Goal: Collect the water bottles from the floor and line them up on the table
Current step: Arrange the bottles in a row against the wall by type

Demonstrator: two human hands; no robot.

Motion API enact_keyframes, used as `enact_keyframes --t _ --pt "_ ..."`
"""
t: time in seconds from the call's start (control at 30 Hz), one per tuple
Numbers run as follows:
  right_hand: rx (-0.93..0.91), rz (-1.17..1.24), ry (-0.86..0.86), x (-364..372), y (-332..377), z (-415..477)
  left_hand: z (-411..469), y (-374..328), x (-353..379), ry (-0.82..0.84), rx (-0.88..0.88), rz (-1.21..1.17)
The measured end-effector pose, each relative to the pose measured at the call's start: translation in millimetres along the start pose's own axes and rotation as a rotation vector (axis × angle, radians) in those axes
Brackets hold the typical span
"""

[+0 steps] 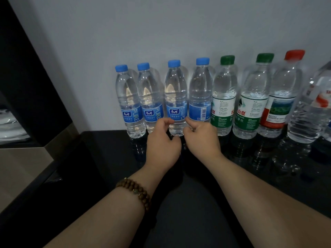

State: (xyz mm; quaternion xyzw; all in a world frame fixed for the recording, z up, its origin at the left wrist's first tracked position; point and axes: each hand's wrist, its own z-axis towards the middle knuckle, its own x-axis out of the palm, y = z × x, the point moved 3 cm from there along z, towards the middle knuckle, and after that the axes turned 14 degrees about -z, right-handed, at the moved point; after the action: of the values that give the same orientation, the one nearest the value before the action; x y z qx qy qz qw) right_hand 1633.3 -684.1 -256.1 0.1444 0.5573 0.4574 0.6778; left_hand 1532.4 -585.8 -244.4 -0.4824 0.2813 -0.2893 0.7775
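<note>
Bottles (223,97): clear, upright, blue/green/red caps | left hand (163,142) grips third bottle (176,97) | right hand (202,138): cannot tell

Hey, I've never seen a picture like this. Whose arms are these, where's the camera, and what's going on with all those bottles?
No machine here: a person wears a camera on the head, looking forward and down, so you see their own two arms. It is the only view. On the dark table, against the wall, bottles stand in a row: four blue-capped bottles, two green-capped bottles, a red-capped bottle, and another bottle cut off at the right edge. The left hand, bead bracelet on its wrist, curls round the bottom of the third blue-capped bottle. The right hand touches that bottle's other side; whether it grips is unclear.
</note>
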Motion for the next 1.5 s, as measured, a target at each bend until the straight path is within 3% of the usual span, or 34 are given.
enact_keyframes --t 0.23,0.5,0.83,1.03,1.33,1.5 --pt "-0.009 0.043 -0.018 0.4 0.7 -1.7 2.3 5.8 1.9 0.041 -0.017 0.026" --pt "0.012 0.042 -0.02 0.6 -2.1 1.0 2.7 4.7 -0.5 -0.037 0.118 0.093" --pt "-0.046 0.05 -0.04 0.1 1.9 -1.3 3.1 8.0 2.1 0.066 0.054 0.141" --pt "0.013 0.05 -0.039 0.1 -3.2 1.1 2.7 4.7 -0.1 -0.009 0.106 0.121" --pt "-0.033 0.053 -0.026 0.4 -0.1 -0.5 3.2 7.1 1.4 0.061 0.037 0.141" --pt "0.006 0.071 -0.057 0.8 -3.2 1.1 3.1 3.8 -1.7 -0.049 0.098 0.116"
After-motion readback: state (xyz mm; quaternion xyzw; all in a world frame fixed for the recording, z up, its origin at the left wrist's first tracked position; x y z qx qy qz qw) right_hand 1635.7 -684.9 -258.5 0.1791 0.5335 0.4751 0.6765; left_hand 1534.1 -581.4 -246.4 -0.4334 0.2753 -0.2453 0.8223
